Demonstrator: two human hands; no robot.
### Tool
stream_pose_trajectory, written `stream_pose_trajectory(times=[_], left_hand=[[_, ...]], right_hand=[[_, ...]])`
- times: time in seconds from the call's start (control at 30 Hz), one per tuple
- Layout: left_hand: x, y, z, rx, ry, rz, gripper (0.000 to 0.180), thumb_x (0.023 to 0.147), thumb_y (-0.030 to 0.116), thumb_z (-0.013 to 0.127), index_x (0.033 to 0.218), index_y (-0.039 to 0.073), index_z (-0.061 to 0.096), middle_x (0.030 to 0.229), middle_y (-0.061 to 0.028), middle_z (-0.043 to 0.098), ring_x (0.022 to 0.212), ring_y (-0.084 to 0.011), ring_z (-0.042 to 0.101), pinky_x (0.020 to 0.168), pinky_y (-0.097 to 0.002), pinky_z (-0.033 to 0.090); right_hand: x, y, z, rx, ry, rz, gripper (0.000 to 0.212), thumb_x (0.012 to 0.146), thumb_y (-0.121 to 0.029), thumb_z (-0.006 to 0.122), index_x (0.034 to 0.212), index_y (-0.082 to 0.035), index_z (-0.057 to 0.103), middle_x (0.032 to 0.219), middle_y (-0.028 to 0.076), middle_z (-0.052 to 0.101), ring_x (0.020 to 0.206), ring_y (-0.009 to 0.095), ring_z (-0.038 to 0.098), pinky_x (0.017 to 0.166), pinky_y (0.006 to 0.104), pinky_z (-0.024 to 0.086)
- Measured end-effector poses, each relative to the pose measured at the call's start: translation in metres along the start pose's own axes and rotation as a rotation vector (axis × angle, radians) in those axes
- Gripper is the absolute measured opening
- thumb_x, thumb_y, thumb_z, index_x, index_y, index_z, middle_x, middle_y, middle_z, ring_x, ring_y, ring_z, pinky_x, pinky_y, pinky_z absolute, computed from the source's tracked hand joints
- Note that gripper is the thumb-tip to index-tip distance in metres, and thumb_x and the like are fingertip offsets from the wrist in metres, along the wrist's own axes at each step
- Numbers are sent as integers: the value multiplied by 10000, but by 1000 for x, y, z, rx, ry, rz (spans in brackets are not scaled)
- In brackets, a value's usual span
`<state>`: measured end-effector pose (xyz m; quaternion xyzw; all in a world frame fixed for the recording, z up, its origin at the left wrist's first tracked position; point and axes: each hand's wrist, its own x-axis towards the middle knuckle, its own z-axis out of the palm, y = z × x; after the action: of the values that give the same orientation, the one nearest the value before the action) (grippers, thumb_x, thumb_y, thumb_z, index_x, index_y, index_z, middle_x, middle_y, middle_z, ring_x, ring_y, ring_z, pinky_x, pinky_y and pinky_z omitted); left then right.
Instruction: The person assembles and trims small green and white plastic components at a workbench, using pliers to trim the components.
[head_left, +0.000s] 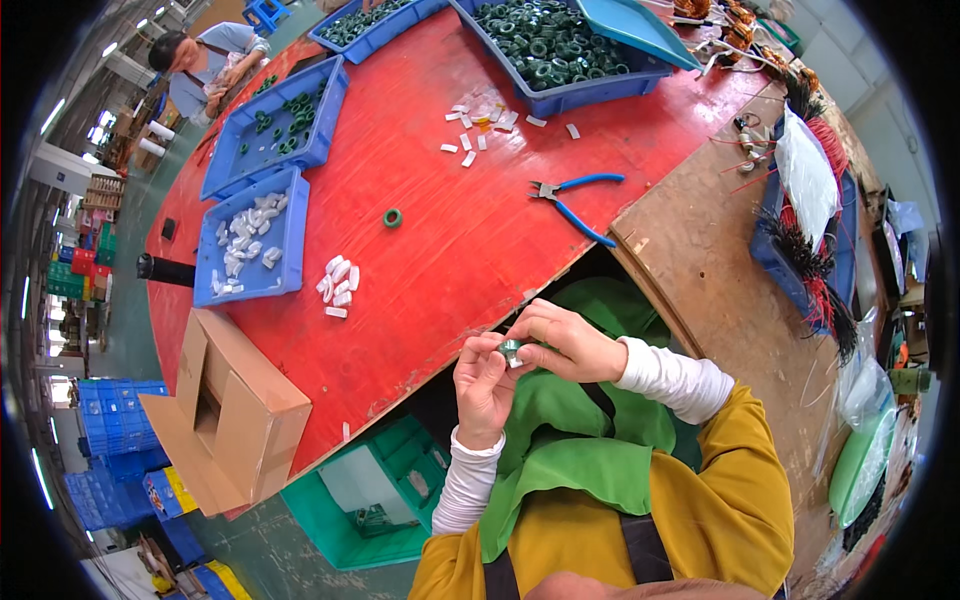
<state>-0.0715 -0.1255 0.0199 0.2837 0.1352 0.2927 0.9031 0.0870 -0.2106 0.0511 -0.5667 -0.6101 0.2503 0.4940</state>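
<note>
**Small ring held off the table edge, over your lap**

Your left hand [487, 385] and right hand [565, 342] meet just below the rim of the red table [440, 250], both pinched narrow on one small green ring [511, 349] with something pale against it — what that pale piece is, the picture is too small to tell. The ring sits between your fingertips, in the air and clear of the tabletop.

That is the risk as I judge it: a slip of either pinch would drop the ring past the edge, onto the green apron [580, 440] or down into the green crate [365, 500] below, where a green part would be hard to spot.

Around you: a loose green ring [392, 217] lies alone mid-table, near a small pile of white pieces [339, 284]. The blue-handled pliers [580, 203] lie to the right, jaws pointing left — reach past them with care. On your left, a blue tray of white pieces [251, 243], and behind it a blue tray with a few green rings [280, 118]. At the far side stands a big blue bin heaped with rings [548, 48]. An open brown cardboard box [228, 410] hangs off the near-left corner; no label shows on it. Another person [205, 60] works at the far end.
</note>
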Motion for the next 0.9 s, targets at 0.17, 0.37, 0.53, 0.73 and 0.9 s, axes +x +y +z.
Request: stream_pose_trajectory(times=[0.17, 0.37, 0.53, 0.73, 0.9], left_hand=[[0, 8, 0, 223, -15, -11, 148, 947, 98, 560, 1057, -1, 570, 1058, -99, 604, 942, -232, 651, 805, -414, 585], [3, 8, -4, 154, 14, -30, 172, 944, 81, 562, 1094, -2, 576, 1011, -121, 659, 881, -237, 675, 796, -397, 582], [3, 4, -1, 91, 54, -38, 167, 937, 54, 569, 1093, -4, 582, 985, -112, 666, 881, -220, 672, 805, -371, 577], [1, 1, 2, 112, 86, -2, 149, 942, 56, 566, 1083, 10, 581, 969, -88, 650, 873, -183, 645, 798, -330, 551], [7, -3, 1, -32, 140, -39, 115, 943, 58, 559, 1052, 39, 590, 1000, -85, 658, 906, -174, 641, 817, -311, 515]], right_hand=[[3, -1, -7, 9, -48, -7, 172, 854, -146, 645, 938, -6, 594, 848, 113, 582, 825, 293, 558, 756, 384, 454], [3, 2, -7, -20, 138, -44, 197, 778, -130, 711, 901, -32, 593, 855, 100, 580, 792, 272, 565, 661, 366, 474], [7, -12, -6, -358, 150, -280, 242, 691, -119, 761, 874, -86, 605, 928, 56, 581, 806, 249, 568, 690, 363, 476], [7, -11, -1, -588, 223, -565, 197, 602, -120, 717, 749, -73, 595, 899, 38, 600, 828, 218, 584, 737, 357, 494], [6, -13, 2, -517, 314, -519, 213, 663, -103, 732, 818, -69, 590, 930, 53, 640, 869, 229, 631, 825, 396, 526]])
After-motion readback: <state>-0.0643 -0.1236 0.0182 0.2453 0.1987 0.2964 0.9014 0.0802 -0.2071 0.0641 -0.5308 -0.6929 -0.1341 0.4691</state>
